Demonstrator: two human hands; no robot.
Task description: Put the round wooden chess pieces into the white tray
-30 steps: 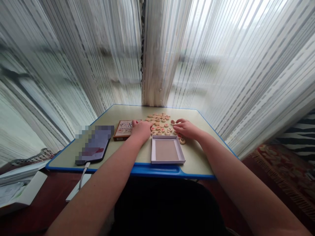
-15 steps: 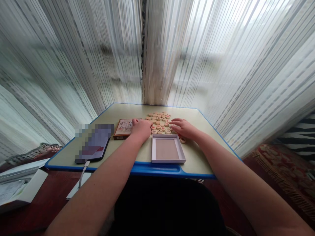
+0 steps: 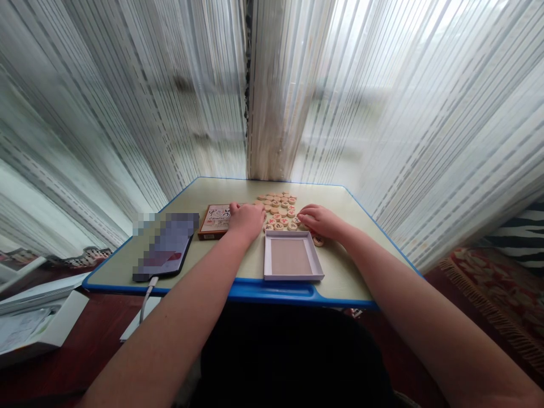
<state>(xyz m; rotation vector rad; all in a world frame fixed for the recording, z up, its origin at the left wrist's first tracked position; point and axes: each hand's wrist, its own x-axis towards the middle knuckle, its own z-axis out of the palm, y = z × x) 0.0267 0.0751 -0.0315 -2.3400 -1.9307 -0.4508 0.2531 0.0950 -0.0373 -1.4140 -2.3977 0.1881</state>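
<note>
Several round wooden Chinese chess pieces (image 3: 276,217) with red or black characters lie in a loose group on the table. My left hand (image 3: 247,220) is at the left side of the group, over the right part of a printed game box (image 3: 215,220). Its fingers are bent but apart, their tips partly hidden, and no piece shows in its grasp. At the right side, my right hand (image 3: 321,221) rests palm down with slightly curved fingers, its tips touching the outer pieces. An open shallow box tray (image 3: 267,258) with a bare bottom stands in front of the pieces.
A phone (image 3: 170,249) with a white cable (image 3: 147,300) lies on the left of the blue-edged table (image 3: 357,272). A white box (image 3: 63,320) is low on the left. Striped curtains (image 3: 272,96) hang behind the table.
My right hand's fingers have curled in more against the right edge of the pieces. My left hand stays about where it was. The whole view has shifted slightly.
</note>
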